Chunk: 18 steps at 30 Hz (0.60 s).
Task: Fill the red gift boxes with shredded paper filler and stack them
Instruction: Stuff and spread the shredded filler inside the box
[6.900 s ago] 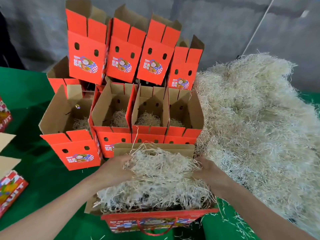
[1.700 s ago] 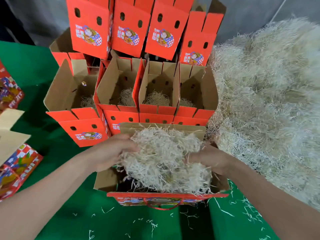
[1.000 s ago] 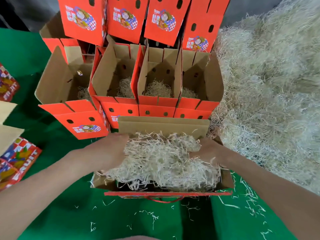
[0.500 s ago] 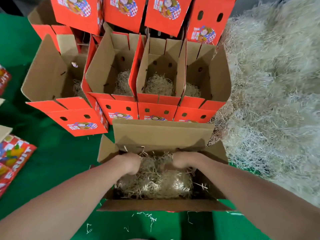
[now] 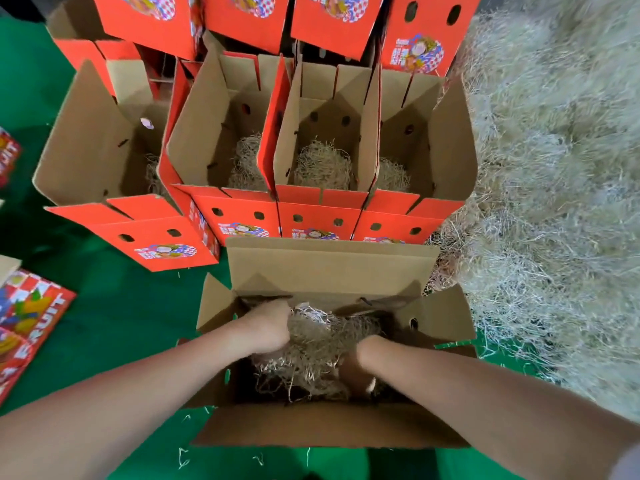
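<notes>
A flat red-and-white chequered cardboard piece lying on the green worktop at lower left carries white capitals reading "FRUIT". A second such chequered piece, at the left edge, shows white letters cut off by the frame. The colourful emblems on the open red cardboard gift boxes carry writing too small to read.

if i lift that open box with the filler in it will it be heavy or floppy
Probably light: the box is thin corrugated card holding loose shredded filler. Its open flaps would likely flop, so grip the walls. Strands may spill, as stray bits on the green cloth suggest.
</notes>
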Motion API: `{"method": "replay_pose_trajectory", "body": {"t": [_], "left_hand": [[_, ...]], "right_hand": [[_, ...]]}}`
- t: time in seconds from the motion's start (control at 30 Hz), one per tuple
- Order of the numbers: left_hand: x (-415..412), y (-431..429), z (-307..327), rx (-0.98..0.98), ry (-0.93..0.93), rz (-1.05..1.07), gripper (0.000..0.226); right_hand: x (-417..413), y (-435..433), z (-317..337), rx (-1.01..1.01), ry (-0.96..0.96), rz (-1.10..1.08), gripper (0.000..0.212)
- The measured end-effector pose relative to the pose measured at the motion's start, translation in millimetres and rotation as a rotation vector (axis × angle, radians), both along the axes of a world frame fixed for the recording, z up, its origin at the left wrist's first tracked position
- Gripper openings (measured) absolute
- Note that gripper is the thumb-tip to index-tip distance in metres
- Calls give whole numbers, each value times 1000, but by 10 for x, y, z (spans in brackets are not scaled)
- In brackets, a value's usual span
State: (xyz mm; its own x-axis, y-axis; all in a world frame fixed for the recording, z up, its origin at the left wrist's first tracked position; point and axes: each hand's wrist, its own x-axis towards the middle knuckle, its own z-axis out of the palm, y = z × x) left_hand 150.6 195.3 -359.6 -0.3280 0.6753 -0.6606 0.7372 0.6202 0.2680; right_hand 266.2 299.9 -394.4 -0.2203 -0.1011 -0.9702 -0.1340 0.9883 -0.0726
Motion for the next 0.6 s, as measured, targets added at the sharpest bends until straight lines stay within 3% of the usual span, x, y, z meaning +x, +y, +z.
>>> {"method": "replay_pose_trajectory", "body": {"t": [0.1, 0.2, 0.3, 0.37, 0.47, 0.53, 0.6], "left_hand": [[127, -90, 101, 41, 198, -346, 34], [193, -84, 1, -134, 63, -520, 33], [178, 94, -123, -345, 84, -710, 43], [177, 187, -185, -375, 38, -714, 56], [243, 226, -160, -290, -102, -775, 68], [276, 186, -179, -376, -163, -745, 45], [189, 185, -99, -284, -187, -653, 20]], "right_hand": [[13, 88, 20, -63, 16, 2, 55], [-75, 176, 158, -168, 163, -237, 72], [-154, 329, 334, -210, 292, -527, 49], [-159, 438, 445, -149, 298, -525, 36], [-91, 486, 479, -62, 136, -440, 52], [-40, 473, 401, -85, 49, -445, 69], [-47, 429, 353, -107, 97, -425, 66]]}}
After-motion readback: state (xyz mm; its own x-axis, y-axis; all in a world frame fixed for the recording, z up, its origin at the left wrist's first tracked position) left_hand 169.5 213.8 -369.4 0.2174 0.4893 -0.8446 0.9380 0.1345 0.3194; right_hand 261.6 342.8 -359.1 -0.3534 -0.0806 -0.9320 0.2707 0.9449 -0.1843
